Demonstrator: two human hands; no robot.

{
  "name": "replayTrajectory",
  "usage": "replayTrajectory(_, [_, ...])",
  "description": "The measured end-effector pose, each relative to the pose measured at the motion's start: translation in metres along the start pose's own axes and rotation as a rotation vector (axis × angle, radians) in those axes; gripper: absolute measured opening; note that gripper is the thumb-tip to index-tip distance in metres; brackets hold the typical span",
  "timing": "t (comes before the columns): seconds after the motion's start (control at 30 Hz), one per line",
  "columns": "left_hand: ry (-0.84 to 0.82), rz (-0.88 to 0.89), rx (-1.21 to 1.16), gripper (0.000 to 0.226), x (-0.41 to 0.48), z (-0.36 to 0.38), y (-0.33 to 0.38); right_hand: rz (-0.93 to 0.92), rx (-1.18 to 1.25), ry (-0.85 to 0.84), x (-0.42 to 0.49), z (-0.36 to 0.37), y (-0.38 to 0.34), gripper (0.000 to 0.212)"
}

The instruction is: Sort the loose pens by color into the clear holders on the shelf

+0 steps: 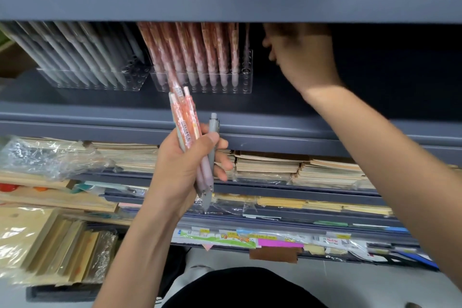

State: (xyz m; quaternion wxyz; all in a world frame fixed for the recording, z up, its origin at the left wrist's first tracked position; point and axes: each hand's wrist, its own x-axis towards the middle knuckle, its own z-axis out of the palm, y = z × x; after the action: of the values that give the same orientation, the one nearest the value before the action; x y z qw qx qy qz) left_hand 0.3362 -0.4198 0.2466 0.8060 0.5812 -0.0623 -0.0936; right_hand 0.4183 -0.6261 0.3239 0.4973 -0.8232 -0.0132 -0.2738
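Right hand (300,57) reaches into the dark bay, fingertips hidden behind the upper shelf (225,0); grip cannot be told. Left hand (175,167) clasps the loose pens (183,120): orange-patterned ones plus 1 grey pen (213,132), near upright, clickers up, tips down, just below the clear holder (240,82), whose contents are blurred.

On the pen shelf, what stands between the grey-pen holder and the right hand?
In the head view, the clear holder of orange patterned pens stands between the grey-pen holder and the right hand.
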Motion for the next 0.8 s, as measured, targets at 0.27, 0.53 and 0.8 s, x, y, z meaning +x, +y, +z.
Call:
replayTrajectory(0.27, [-0.085, -0.013, -0.028, 0.017, 0.003, 0.012, -0.005, 0.038, 0.109, -0.719, -0.061, -0.017, -0.004, 0.016])
replayTrajectory(0.53, [-0.207, -0.031, -0.036, 0.019, 0.002, 0.014, -0.004, 0.078, 0.247, -0.749, -0.067, -0.021, -0.004, 0.015])
replayTrajectory(0.8, [-0.212, -0.008, 0.094, 0.023, -0.003, -0.015, 0.007, 0.151, 0.482, -0.409, -0.063, 0.002, -0.005, 0.015])
